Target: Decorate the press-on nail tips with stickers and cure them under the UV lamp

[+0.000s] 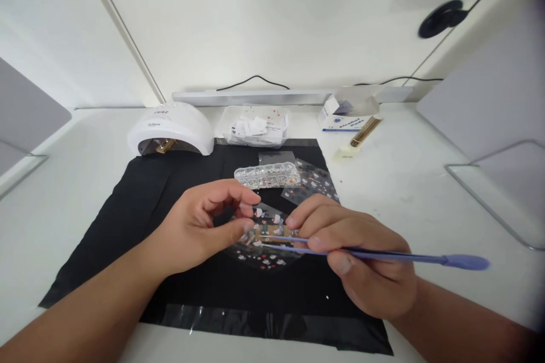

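Note:
My right hand (361, 255) holds a pair of blue tweezers (421, 258), whose tips point left over a clear sticker sheet (268, 261) with small white and red figures. Their tips are slightly apart, with nothing clearly visible between them. At the left edge of the sheet is my left hand (213, 224), its fingers curved and thumb tip near the sheet; a gap shows between thumb and fingers. Between the hands, a tan strip with small decorated pieces lies on the sheet, partly hidden by the tweezers. Just behind sits a clear compartment box (268, 175) of tiny gems.
A black mat (187, 300) covers the white table. Behind it stand a white lamp (172, 124), a clear tub (255, 127) of packets and an alcohol pads box (344, 119). Wooden sticks (365, 131) lie beside the box. Another sticker sheet (313, 181) is at the back right.

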The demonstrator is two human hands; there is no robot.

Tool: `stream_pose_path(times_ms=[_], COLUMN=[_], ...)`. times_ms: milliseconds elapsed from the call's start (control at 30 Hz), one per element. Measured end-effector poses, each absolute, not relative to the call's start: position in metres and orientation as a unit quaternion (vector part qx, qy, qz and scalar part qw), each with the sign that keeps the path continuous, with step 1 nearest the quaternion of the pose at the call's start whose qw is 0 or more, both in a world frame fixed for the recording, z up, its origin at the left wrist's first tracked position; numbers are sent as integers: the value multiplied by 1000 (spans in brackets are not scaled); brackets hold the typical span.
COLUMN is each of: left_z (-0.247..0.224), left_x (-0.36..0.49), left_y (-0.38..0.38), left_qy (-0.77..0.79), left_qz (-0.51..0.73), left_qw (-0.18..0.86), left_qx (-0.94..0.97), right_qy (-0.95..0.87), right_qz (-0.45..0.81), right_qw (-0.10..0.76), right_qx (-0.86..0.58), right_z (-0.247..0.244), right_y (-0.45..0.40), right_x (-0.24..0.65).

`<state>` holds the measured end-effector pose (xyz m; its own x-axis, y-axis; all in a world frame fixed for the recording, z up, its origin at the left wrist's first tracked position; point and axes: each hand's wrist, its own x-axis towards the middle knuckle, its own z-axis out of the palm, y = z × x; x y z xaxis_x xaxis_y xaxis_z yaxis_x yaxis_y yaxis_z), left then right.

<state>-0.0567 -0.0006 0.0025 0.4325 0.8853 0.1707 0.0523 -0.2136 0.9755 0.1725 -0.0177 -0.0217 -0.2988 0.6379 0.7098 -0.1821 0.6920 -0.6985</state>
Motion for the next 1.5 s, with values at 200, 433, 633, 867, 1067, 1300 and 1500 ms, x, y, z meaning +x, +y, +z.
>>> stream_pose_path(times_ms=[200, 433, 633, 867, 1067, 1300, 1500], left_z=[5, 6, 7, 9, 13, 15, 15], left_x=[-54, -55, -56, -56, -57, -57, -60], left_y=[-1, -2, -3, -3, -3, -3, -4], left_qy=[391, 388, 356, 323, 299, 302, 272], left_qz=[386, 367, 346, 345, 298, 266, 254], left_qw=[463, 428, 401, 391, 426, 445, 458], left_qx=[696, 729, 770, 790, 800, 800, 807], right_qy=[-685, -664, -645, -628, -617, -604, -606], right_qz=[398, 406, 419, 446, 477, 512, 516], right_qw=[588, 602, 607, 608, 597, 582, 576], right_qx=[-161, -177, -199, -191, -185, -184, -188], right_z=[-29, -28, -29, -26, -22, -21, -21], right_y=[-19, -24, -27, -25, -25, -27, -27], right_x=[171, 169, 170, 169, 169, 169, 171])
